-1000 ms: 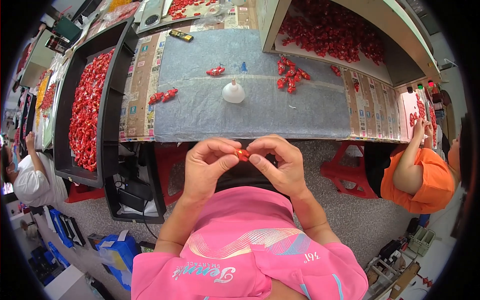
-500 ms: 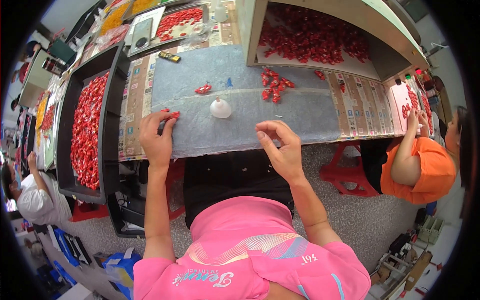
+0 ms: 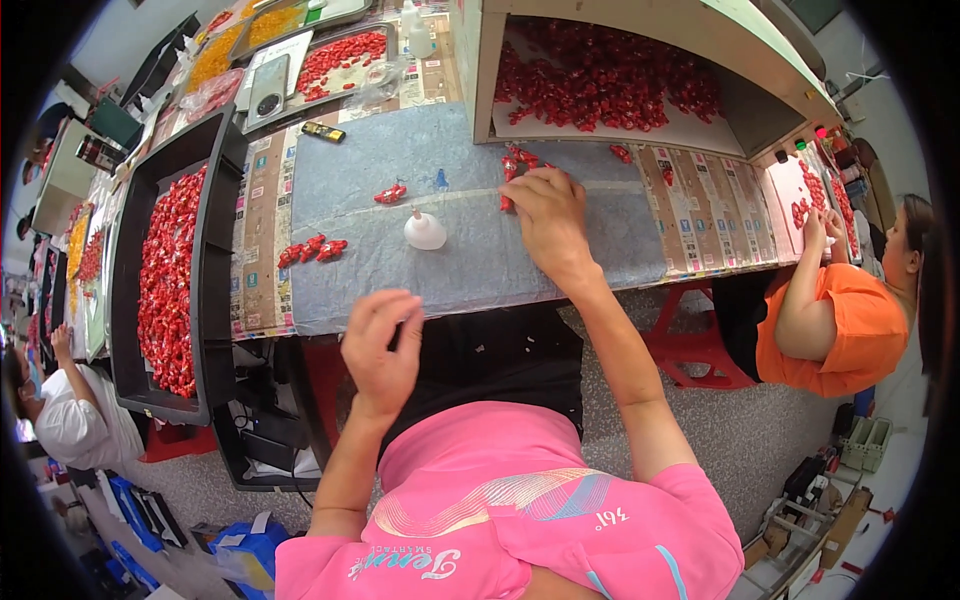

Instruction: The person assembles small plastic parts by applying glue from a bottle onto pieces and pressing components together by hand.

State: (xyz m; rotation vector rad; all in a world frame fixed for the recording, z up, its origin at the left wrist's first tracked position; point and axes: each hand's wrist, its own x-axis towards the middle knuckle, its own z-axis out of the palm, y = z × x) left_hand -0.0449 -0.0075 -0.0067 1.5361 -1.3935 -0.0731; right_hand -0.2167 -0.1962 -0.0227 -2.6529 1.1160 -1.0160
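My right hand [image 3: 548, 218] bends over a small cluster of glossy red pieces [image 3: 522, 157] with pale marks. Its fingertips close on a red piece [image 3: 506, 203] at the cluster's left side; the thumb is hidden and the hand covers part of the cluster. Slightly blurred, my left hand [image 3: 382, 352] is in front of the table edge, thumb apart from its bent fingers and nothing visible in it. On the grey-blue mat [image 3: 350, 190] stands a squat white bottle [image 3: 425, 232] with a narrow tip. One red piece [image 3: 391, 194] lies behind it, and several red pieces [image 3: 313, 248] sit in a row to its left.
At left is a black bin [image 3: 222, 250] of red pieces. A box-like cabinet [image 3: 483, 75] holding more stands at the back right. A dark-and-yellow tube [image 3: 323, 132], a phone [image 3: 268, 90] and a tray [image 3: 392, 50] are at the back left. A co-worker in orange [image 3: 845, 315] sits at right.
My left hand has let go of a red piece by the left row and drawn back toward me. My right hand has moved forward onto the cluster. The view has shifted slightly.
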